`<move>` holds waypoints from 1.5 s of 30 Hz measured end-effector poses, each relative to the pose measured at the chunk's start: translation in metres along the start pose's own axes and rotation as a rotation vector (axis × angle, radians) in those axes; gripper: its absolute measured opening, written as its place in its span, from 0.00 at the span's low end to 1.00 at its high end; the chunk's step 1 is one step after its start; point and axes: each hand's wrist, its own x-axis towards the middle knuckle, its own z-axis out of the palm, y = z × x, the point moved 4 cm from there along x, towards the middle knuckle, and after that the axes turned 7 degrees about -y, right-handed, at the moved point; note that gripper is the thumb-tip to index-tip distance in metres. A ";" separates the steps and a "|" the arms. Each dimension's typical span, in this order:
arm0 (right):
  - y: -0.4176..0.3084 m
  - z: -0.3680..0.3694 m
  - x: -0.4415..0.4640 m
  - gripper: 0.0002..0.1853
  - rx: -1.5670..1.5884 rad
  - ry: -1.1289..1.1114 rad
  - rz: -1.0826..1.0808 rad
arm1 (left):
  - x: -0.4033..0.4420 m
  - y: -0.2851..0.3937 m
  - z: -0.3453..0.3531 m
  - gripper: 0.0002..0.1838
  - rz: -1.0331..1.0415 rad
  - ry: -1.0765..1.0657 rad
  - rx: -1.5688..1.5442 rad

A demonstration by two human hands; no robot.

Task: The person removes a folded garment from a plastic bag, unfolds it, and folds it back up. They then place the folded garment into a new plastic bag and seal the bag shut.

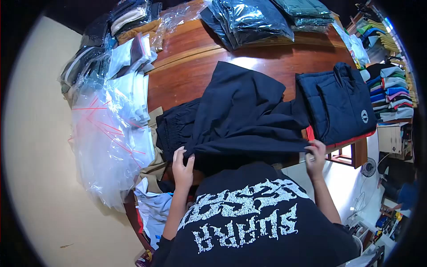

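Observation:
A black cloth garment lies loosely spread over the near part of the table, its far corner pointing away from me. My left hand pinches the left end of its near edge between thumb and fingers. At the other end of that edge, my right hand is closed on the cloth. Between the two hands the edge runs nearly straight, just in front of my body. Dark fabric with a gathered, elastic-looking band sits by the garment's left side; whether it is a separate piece, I cannot tell.
A folded navy padded jacket lies to the right. Clear plastic bags are heaped on the left. Bagged dark clothes stand at the table's far side. Stacked coloured clothes and a fan are farther right.

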 end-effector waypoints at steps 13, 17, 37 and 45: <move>-0.135 -0.080 0.258 0.06 0.301 -0.274 -0.457 | -0.064 -0.053 0.001 0.17 -0.313 -0.022 -0.484; -0.131 0.113 0.381 0.08 0.295 -0.527 -0.512 | -0.085 -0.089 0.006 0.19 -0.591 0.046 -0.571; -0.119 0.180 0.370 0.09 -0.107 -0.664 -0.778 | -0.060 -0.044 -0.006 0.16 -0.246 0.300 -0.549; -0.101 -0.073 0.253 0.09 0.152 -0.218 -0.434 | -0.030 0.062 -0.098 0.22 0.046 0.293 -0.143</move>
